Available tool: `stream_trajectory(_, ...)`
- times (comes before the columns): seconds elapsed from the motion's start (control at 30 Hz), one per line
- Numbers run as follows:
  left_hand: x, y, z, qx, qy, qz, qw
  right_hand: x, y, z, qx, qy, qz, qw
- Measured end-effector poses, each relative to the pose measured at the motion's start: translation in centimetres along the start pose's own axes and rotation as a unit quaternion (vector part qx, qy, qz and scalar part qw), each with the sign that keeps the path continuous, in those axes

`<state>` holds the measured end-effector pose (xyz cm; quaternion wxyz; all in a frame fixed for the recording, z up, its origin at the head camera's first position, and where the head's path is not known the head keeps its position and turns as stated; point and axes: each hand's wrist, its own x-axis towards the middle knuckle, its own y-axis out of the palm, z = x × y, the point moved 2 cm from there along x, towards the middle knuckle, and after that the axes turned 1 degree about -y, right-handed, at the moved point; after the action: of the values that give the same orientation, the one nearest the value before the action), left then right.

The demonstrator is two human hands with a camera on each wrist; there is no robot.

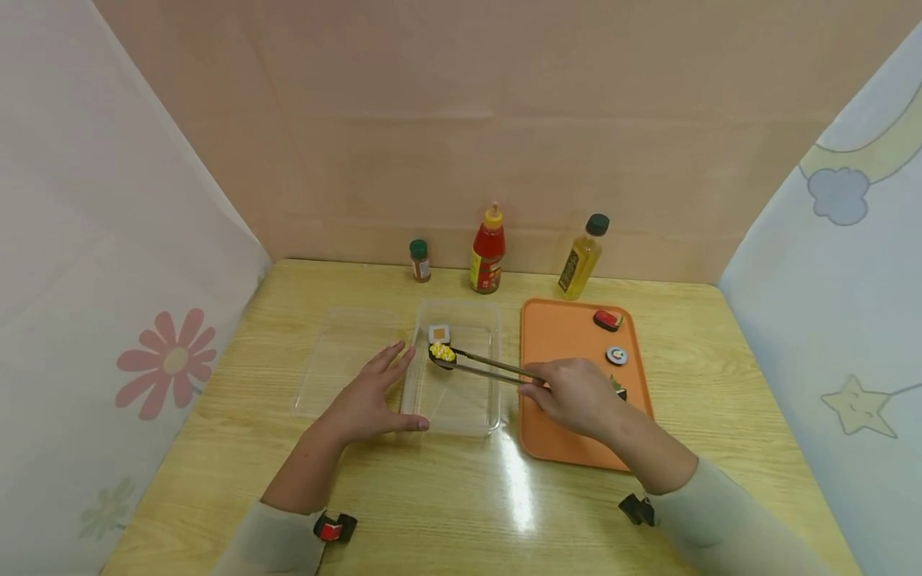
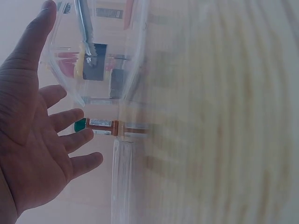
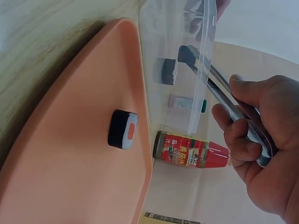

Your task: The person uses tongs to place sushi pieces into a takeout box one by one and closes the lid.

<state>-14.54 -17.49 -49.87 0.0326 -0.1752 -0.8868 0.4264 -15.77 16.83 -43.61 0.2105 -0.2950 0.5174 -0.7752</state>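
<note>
My right hand (image 1: 579,396) grips metal tongs (image 1: 497,370), whose tips pinch a dark-wrapped sushi piece with yellow topping (image 1: 442,353). That piece is over the left part of a clear plastic box (image 1: 497,404). Just behind it in the box sits a square sushi roll with an orange centre (image 1: 438,332). My left hand (image 1: 369,404) is spread beside the box's left wall, thumb near the front left corner and nothing held. In the right wrist view, the tongs' handles (image 3: 254,133) lie between thumb and fingers.
An orange tray (image 1: 536,440) stands right of the box, bearing red-topped sushi (image 1: 608,320), a round roll (image 1: 616,355) and a rice roll (image 3: 122,129). A clear lid (image 1: 327,360) lies left. Behind stand a spice jar (image 1: 420,262), a red sauce bottle (image 1: 487,254) and an oil bottle (image 1: 582,260).
</note>
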Motion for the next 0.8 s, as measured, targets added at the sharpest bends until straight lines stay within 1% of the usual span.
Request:
stream_trajectory(0.23, 0.0, 0.0, -0.1, -0.007, 0.0, -0.001, 1.0, 1.2, 0.0, 0.6, 0.011, 0.007, 0.029, 0.999)
stream_trajectory(0.5, 0.1, 0.3, 0.1, 0.007, -0.001, -0.007, 1.0, 2.2, 0.3, 1.2, -0.021, 0.023, 0.07, 0.997)
stream_trajectory(0.63, 0.1, 0.3, 0.2, 0.003, -0.002, -0.005, 1.0, 2.5, 0.3, 1.7, -0.032, 0.031, 0.092, 0.995)
stream_trajectory(0.8, 0.1, 0.3, 0.2, 0.007, -0.001, -0.004, 1.0, 2.8, 0.1, 1.9, -0.038, 0.039, 0.106, 0.993)
